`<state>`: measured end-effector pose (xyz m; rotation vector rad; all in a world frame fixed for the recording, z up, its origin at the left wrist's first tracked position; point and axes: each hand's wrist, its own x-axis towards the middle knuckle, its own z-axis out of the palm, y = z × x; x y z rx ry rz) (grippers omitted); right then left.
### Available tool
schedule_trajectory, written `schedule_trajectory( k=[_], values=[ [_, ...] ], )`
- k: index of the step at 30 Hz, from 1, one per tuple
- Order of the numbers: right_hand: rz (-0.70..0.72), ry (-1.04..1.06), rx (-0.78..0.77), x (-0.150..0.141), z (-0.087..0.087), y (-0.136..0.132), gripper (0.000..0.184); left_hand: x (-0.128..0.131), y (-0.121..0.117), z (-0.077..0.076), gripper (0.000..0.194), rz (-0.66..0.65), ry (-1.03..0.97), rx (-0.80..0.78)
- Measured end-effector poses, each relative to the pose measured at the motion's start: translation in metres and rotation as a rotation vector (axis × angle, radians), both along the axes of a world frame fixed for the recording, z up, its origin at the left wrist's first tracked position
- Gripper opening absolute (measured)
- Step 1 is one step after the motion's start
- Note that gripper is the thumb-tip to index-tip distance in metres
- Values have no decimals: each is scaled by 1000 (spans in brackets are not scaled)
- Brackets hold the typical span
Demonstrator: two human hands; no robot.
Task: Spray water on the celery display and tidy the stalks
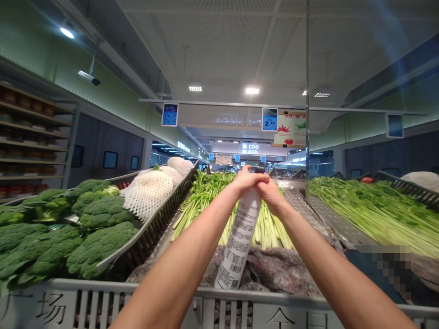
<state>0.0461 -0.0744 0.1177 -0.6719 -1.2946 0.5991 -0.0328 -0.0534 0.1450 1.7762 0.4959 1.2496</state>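
A tall white spray bottle (238, 240) with printed text and barcodes is held out in front of me above the vegetable display. My left hand (246, 179) is wrapped round its top, and my right hand (270, 191) is closed on the top from the other side, both touching each other. The bottle's head is hidden under my fingers. Below and beyond the bottle lie bunches of green celery-like stalks (206, 194) on a metal tray, with a grey felt cloth (274, 269) in front of them.
Broccoli heads (99, 244) fill the bin at left, with white net-wrapped produce (151, 189) behind them. A mirror panel (373, 137) at right reflects the greens. A white metal railing (103, 301) runs along the near edge. Price signs (269, 119) hang overhead.
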Motion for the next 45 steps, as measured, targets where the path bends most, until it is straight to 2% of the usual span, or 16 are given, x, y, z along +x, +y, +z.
schedule_trajectory(
  k=[2, 4, 6, 9, 11, 13, 15, 17, 19, 21, 24, 27, 34, 38, 45],
  values=[
    [-64, 105, -37, 7, -1, 4, 20, -5, -2, -10, 65, -59, -25, 44],
    [-109, 177, -41, 18, 1, 3, 15, -14, 2, -27, 64, -34, -49, 117],
    [-141, 223, -13, 31, 8, -2, 18, -29, 15, -53, 59, 117, -70, 141],
    [-158, 223, 39, 49, 19, -14, 22, -60, 47, -98, 45, 489, -89, -1],
    [-146, 185, 17, 60, 22, -21, 24, -82, 69, -125, 37, 666, -101, -47],
    [-141, 140, -60, 69, 18, -23, 25, -101, 83, -145, 32, 787, -124, -36],
    [-148, 96, -163, 75, 10, -23, 25, -112, 90, -156, 30, 859, -144, 6],
    [-161, 52, -225, 80, 1, -23, 26, -117, 91, -159, 30, 890, -156, 74],
    [-184, 33, -223, 85, -5, -24, 26, -116, 89, -160, 30, 887, -160, 153],
    [-218, 46, -149, 89, -7, -25, 26, -113, 89, -161, 31, 853, -139, 240],
    [-295, 91, 53, 95, -1, -27, 28, -109, 89, -164, 32, 819, -82, 348],
    [-373, 99, 172, 100, 6, -27, 29, -107, 91, -166, 33, 825, -56, 374],
    [-471, 82, 77, 100, 3, -29, 21, -109, 88, -167, 32, 845, -71, 343],
    [-441, 100, -15, 97, 6, -37, 21, -111, 86, -166, 32, 861, -88, 335],
    [-237, 14, -24, 76, 14, -44, 25, -114, 83, -163, 36, 885, -128, 320]
  ],
)
